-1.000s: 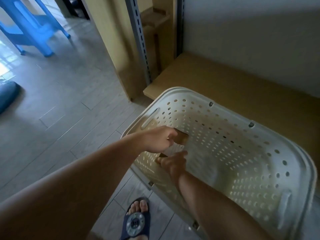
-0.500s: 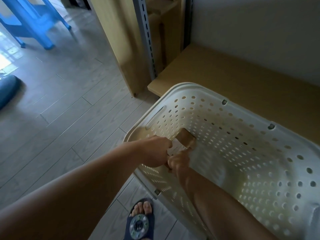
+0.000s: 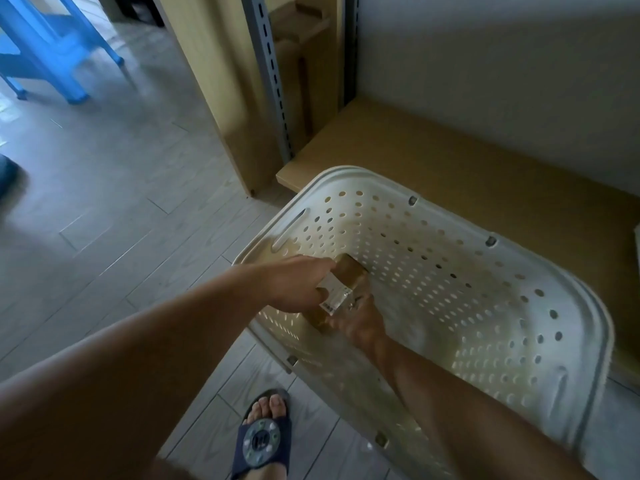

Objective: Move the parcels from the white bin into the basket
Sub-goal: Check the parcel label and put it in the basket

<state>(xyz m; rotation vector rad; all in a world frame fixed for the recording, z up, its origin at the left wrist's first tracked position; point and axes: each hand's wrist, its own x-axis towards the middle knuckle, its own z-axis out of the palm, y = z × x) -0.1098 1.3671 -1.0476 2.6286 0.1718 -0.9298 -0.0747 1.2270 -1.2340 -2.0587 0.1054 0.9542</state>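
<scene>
A cream perforated plastic basket (image 3: 519, 278) lies on the floor against a low wooden shelf. Inside it, near its left end, is a brown cardboard parcel (image 3: 349, 277) with a white label. My left hand (image 3: 298, 289) grips the parcel from the left, fingers curled over its top. My right hand (image 3: 360, 318) holds the parcel's near right side from below. Both forearms reach down into the basket. The parcel's lower part is hidden by my hands. The white bin is out of view.
A low wooden shelf board (image 3: 450, 161) runs behind the basket, with a grey slotted metal upright (image 3: 273, 81) at its left end. A blue plastic stool (image 3: 45, 46) stands at the far left on the grey floor. My sandalled foot (image 3: 265, 434) is beside the basket.
Both hands have closed in on the parcel at the basket's left end, and more of the brown box with its label now shows between them. The view has shifted slightly.
</scene>
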